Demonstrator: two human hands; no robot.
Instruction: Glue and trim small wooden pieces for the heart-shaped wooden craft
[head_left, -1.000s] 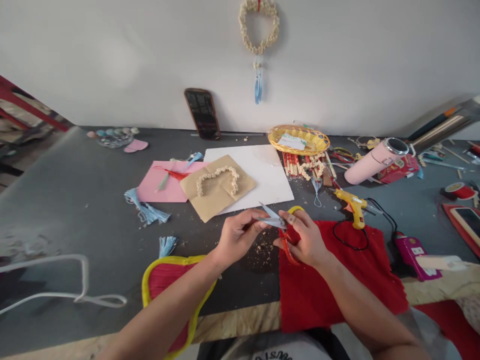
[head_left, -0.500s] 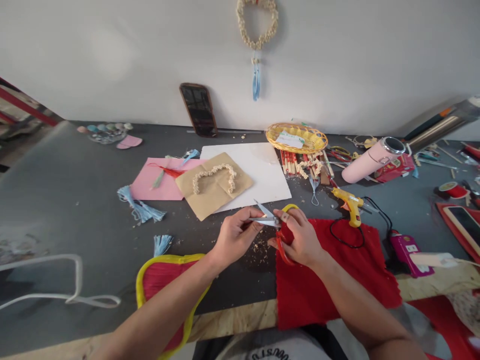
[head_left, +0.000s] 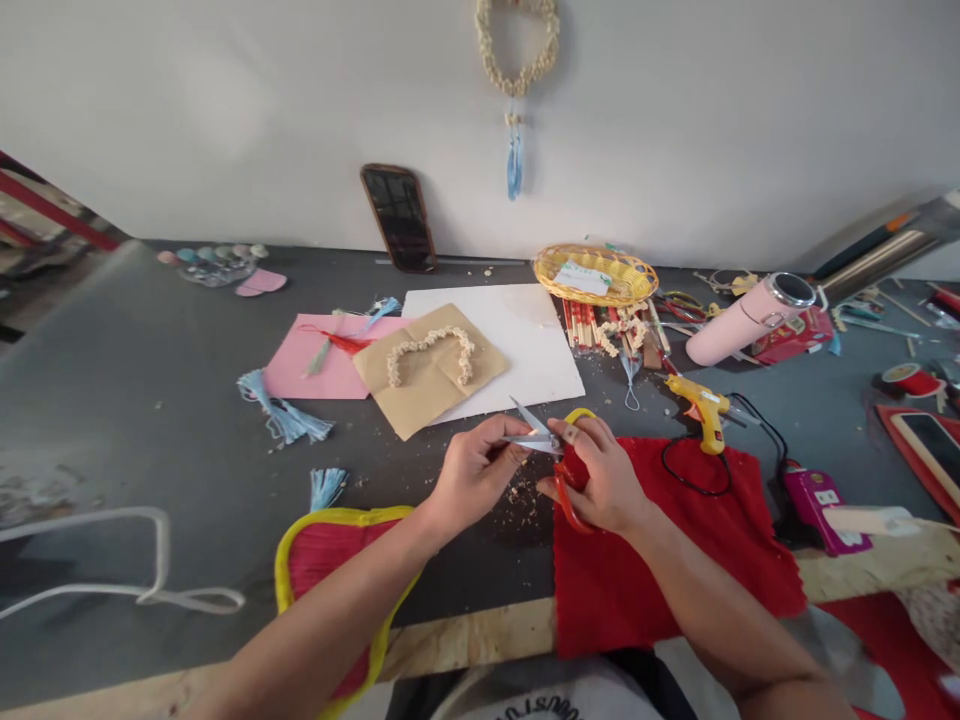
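Note:
My right hand (head_left: pixel 604 475) grips a pair of scissors (head_left: pixel 555 445) with red and yellow handles, its blades parted and pointing left. At the blades, my left hand (head_left: pixel 480 470) is closed in a pinch on something small and pale, mostly hidden by the fingers. Pale crumbs (head_left: pixel 521 495) lie on the dark table below the hands. Beyond them, an open curve of small cream-coloured pieces (head_left: pixel 431 345) rests on brown paper (head_left: pixel 405 405), which overlaps a white sheet (head_left: pixel 540 350).
A red cloth (head_left: pixel 675 560) lies under my right forearm. On the right are a yellow glue gun (head_left: pixel 701 405), a pink flask (head_left: pixel 739 325) and a purple power strip (head_left: pixel 825 505). A wicker basket (head_left: pixel 596 275) and a phone (head_left: pixel 399 220) stand at the back; blue tassels (head_left: pixel 289 415) lie left.
The view has shifted very slightly. Both hands and the scissors keep nearly the same pose, with the blades still parted.

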